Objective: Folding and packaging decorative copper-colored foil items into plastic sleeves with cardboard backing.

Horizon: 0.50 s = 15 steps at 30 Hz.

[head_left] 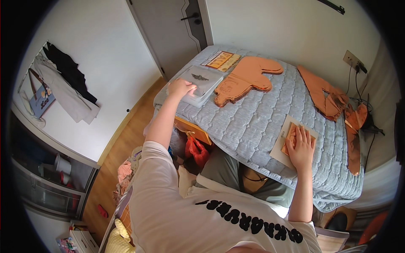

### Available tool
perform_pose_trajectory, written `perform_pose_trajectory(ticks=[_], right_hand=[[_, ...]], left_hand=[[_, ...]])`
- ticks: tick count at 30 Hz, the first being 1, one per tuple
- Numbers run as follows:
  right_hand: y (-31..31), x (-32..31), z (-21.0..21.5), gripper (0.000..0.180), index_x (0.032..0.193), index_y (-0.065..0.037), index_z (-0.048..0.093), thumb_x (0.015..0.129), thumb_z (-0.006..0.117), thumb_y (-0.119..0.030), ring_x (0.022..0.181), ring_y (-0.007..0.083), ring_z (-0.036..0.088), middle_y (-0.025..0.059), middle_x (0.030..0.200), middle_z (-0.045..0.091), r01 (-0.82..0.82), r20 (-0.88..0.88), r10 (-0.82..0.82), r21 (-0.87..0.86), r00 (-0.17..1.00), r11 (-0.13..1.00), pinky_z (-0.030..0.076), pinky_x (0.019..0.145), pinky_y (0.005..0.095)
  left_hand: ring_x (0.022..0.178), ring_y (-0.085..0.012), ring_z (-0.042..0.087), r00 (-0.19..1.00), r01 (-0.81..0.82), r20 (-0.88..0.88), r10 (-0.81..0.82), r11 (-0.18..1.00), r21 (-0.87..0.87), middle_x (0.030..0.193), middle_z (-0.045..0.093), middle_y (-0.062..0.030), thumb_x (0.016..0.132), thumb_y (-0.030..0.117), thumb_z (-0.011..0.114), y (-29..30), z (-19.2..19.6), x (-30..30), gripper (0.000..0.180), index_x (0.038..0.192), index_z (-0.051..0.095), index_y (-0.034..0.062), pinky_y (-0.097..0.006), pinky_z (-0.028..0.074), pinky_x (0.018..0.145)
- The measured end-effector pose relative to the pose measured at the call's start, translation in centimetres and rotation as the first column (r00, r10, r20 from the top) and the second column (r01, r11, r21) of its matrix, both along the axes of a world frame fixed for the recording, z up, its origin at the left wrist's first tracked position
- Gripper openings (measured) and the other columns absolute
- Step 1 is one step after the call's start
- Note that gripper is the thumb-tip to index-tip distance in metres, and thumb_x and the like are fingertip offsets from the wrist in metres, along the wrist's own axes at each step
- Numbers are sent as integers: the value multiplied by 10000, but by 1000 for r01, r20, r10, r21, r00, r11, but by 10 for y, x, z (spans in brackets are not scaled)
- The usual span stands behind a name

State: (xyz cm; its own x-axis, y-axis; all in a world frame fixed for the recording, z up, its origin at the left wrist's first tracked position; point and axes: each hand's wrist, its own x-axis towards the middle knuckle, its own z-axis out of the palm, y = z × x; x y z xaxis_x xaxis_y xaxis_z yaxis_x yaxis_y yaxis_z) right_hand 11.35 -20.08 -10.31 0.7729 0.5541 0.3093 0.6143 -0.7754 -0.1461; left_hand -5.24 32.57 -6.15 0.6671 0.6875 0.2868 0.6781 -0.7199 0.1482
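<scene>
My left hand reaches far out and rests on a clear flat plastic packet lying at the far left corner of the grey quilted bed. My right hand lies flat, fingers spread, on an orange sheet that sits on a pale cardboard piece near the bed's near edge. A big orange shaped cut-out lies between the two hands, farther back on the bed.
Printed orange cards lie at the bed's far end. Crumpled orange foil pieces and cables cover the right side by a wall socket. A grey door stands behind. Clothes hang at left; bags and clutter fill the wooden floor below.
</scene>
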Motion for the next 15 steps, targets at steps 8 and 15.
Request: perform_pose_trajectory(ticks=[8, 15], right_hand=[[-1, 0, -5, 672, 1458, -79, 493, 944, 526, -511, 1454, 337, 358, 128, 1537, 457, -21, 31, 20, 17, 999, 1000, 191, 1202, 520], [-6, -1, 0, 643, 1433, -71, 522, 938, 545, -481, 1430, 344, 389, 134, 1516, 483, -16, 59, 15, 30, 998, 999, 217, 1191, 476]], left_hand=[[924, -273, 680, 905, 80, 390, -171, 968, 239, 972, 751, -46, 922, 438, 644, -20, 17, -15, 332, 929, 797, 143, -422, 463, 873], [877, -309, 689, 629, 417, 552, -547, 837, 354, 962, 746, -81, 948, 303, 647, -172, 72, 12, 269, 902, 771, 69, -407, 537, 786]])
